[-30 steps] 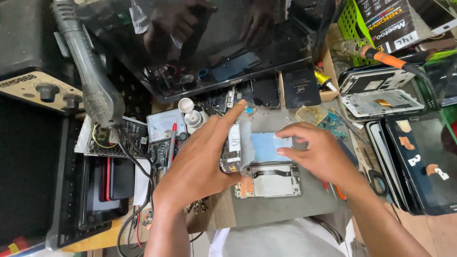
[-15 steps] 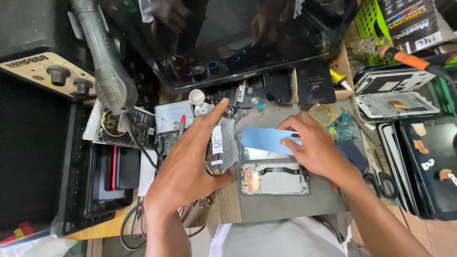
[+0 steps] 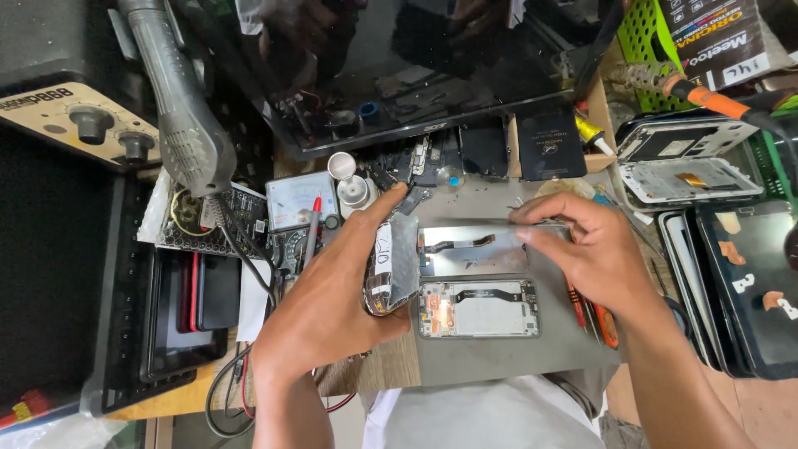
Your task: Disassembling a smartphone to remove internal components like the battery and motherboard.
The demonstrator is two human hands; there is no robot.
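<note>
Fingers of the left hand (image 3: 332,308) are pressed together around a grey phone back cover (image 3: 392,264), held on edge at the left end of the open phone frame (image 3: 480,308). The right hand (image 3: 586,249) pinches the far-right edge of a display panel (image 3: 474,252), now turned so its silvery back and flex cable show instead of the blue face seen earlier. Both lie over the grey mat (image 3: 499,353). The panel's right end is hidden under the fingers.

A cluttered wooden table (image 3: 378,370) under daylight carries a grey mat (image 3: 499,353), a green basket (image 3: 644,41) and a dark monitor (image 3: 399,75).
</note>
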